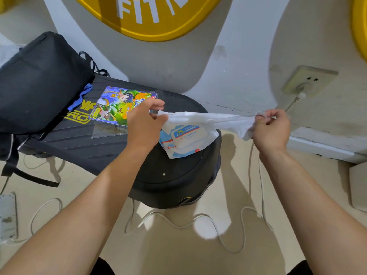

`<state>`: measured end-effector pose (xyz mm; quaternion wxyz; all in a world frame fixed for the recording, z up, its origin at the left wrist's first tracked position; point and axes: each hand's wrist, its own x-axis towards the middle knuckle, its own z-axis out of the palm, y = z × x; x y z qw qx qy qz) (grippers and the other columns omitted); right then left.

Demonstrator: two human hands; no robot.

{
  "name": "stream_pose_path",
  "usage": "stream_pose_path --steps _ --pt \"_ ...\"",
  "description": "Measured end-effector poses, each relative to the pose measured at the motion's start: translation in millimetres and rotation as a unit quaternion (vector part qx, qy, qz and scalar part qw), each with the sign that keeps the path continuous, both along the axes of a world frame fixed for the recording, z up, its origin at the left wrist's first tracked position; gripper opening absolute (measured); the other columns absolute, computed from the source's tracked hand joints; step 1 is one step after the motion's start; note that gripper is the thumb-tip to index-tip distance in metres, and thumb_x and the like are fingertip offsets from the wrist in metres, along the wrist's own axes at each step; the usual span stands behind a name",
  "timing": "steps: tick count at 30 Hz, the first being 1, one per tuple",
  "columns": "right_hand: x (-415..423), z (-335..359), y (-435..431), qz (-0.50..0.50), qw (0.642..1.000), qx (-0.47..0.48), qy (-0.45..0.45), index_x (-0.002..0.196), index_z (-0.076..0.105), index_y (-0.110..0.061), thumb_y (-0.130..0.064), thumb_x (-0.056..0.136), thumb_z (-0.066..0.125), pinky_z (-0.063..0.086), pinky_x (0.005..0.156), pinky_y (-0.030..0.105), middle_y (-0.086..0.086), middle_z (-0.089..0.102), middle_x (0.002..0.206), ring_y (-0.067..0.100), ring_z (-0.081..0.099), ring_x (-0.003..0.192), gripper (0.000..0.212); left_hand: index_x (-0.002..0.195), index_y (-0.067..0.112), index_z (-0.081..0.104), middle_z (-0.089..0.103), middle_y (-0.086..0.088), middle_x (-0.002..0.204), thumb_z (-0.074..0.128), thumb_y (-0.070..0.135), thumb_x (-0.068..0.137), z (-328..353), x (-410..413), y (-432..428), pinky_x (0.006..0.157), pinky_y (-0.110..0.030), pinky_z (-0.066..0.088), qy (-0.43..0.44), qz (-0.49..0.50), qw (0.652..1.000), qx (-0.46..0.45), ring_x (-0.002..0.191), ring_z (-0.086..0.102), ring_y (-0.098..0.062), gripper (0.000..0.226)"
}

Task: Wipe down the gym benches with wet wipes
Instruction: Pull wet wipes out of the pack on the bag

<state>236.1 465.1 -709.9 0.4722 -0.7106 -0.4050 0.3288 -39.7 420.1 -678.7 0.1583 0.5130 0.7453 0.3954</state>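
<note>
A white wet wipe point(206, 119) is stretched out between my two hands above the near end of the black gym bench point(162, 175). My left hand point(144, 121) pinches the wipe's left corner. The wipe's right end is bunched in my right hand point(271, 129), which is out past the bench edge. Right under the wipe, a white and blue wet wipe pack point(186, 142) lies on the bench's rounded end.
A black backpack point(37, 82) sits on the bench's far left part, with a colourful cartoon booklet in a clear sleeve point(119, 105) beside it. White cables point(178, 223) snake over the floor. A wall socket point(307, 80) is at right, a power strip point(8, 215) at left.
</note>
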Motion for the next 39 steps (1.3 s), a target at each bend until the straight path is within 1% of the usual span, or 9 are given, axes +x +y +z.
stream_pose_path --steps 4,10,15,19,23,28,32,36,39 --pt "0.0 -0.1 -0.5 -0.006 1.000 -0.017 -0.008 0.078 0.047 -0.031 -0.015 0.094 0.056 0.054 0.083 0.041 -0.001 0.059 0.084 0.031 0.066 0.085 0.024 0.102 0.013 0.072 0.066 0.008 0.092 0.074 0.005 0.085 -6.2 -8.9 -1.5 0.070 -0.011 0.051 -0.001 0.017 1.000 -0.003 0.077 0.058 -0.006 0.019" --pt "5.8 9.6 -3.0 -0.016 1.000 0.005 -0.003 0.085 0.048 -0.028 -0.009 0.095 0.048 0.044 0.071 0.026 -0.005 0.054 0.083 0.013 0.053 0.073 0.022 0.091 0.026 0.069 0.067 0.009 0.086 0.070 0.010 0.084 -1.8 -27.2 -5.9 0.063 -0.020 0.046 -0.070 0.073 0.994 -0.036 0.080 0.063 -0.012 0.018" --pt "-10.7 37.5 -13.0 0.144 0.988 0.056 0.007 0.094 0.057 -0.032 -0.004 0.090 0.053 0.039 0.058 0.019 -0.007 0.049 0.069 0.005 0.046 0.059 0.029 0.091 0.021 0.074 0.067 0.014 0.083 0.072 0.006 0.082 16.6 -4.9 -7.0 0.063 -0.021 0.050 -0.127 0.024 0.992 0.002 0.070 0.059 0.005 0.017" --pt "-24.3 61.7 -20.3 0.283 0.955 0.065 -0.057 0.124 0.063 -0.029 -0.005 0.088 0.056 0.043 0.065 0.018 -0.008 0.055 0.070 0.005 0.052 0.063 0.043 0.087 0.021 0.073 0.070 0.017 0.080 0.074 0.004 0.083 37.8 19.0 -9.9 0.063 -0.014 0.050 -0.171 -0.054 0.984 0.024 0.077 0.063 0.005 0.017" --pt "-40.1 68.6 -28.9 0.383 0.915 0.044 -0.116 0.137 0.058 -0.034 -0.013 0.087 0.070 0.043 0.070 0.017 -0.012 0.059 0.074 0.000 0.053 0.065 0.056 0.085 0.020 0.073 0.073 0.006 0.083 0.074 0.005 0.085 47.3 39.9 -14.1 0.067 -0.028 0.059 -0.252 -0.110 0.962 0.009 0.080 0.069 -0.008 0.015" --pt "-45.9 66.1 -29.2 0.332 0.937 0.043 -0.097 0.075 0.067 -0.039 -0.022 0.085 0.073 0.038 0.055 0.023 -0.016 0.057 0.061 0.005 0.048 0.055 0.021 0.088 0.020 0.074 0.076 -0.012 0.089 0.074 0.011 0.088 45.0 47.4 -14.4 0.076 -0.036 0.061 -0.347 -0.149 0.925 -0.047 0.084 0.073 -0.022 0.009" --pt "-33.6 58.9 -24.8 0.247 0.938 0.021 -0.244 0.072 0.058 -0.034 -0.030 0.088 0.065 0.043 0.062 0.031 -0.010 0.062 0.073 0.018 0.057 0.074 0.017 0.096 0.022 0.074 0.073 0.006 0.088 0.069 0.011 0.090 9.5 27.2 -6.6 0.069 -0.016 0.050 -0.081 -0.118 0.988 -0.053 0.083 0.067 -0.003 0.013" --pt "-27.0 44.2 -23.8 0.244 0.891 0.003 -0.384 0.090 0.066 -0.025 -0.032 0.095 0.058 0.038 0.065 0.032 -0.002 0.061 0.091 0.027 0.057 0.087 0.012 0.125 0.023 0.067 0.061 -0.001 0.120 0.075 0.033 0.087 -24.8 35.6 -8.3 0.084 -0.028 0.050 0.153 -0.168 0.959 -0.169 0.107 0.059 -0.018 0.040" --pt "-32.0 33.4 -24.7 0.280 0.880 -0.024 -0.382 0.094 0.068 -0.026 -0.031 0.094 0.061 0.039 0.068 0.032 -0.002 0.058 0.097 0.026 0.057 0.092 0.008 0.133 0.027 0.058 0.051 -0.001 0.124 0.074 0.050 0.082 -34.1 48.4 -6.0 0.086 -0.038 0.052 0.255 -0.170 0.934 -0.185 0.112 0.052 -0.021 0.058"
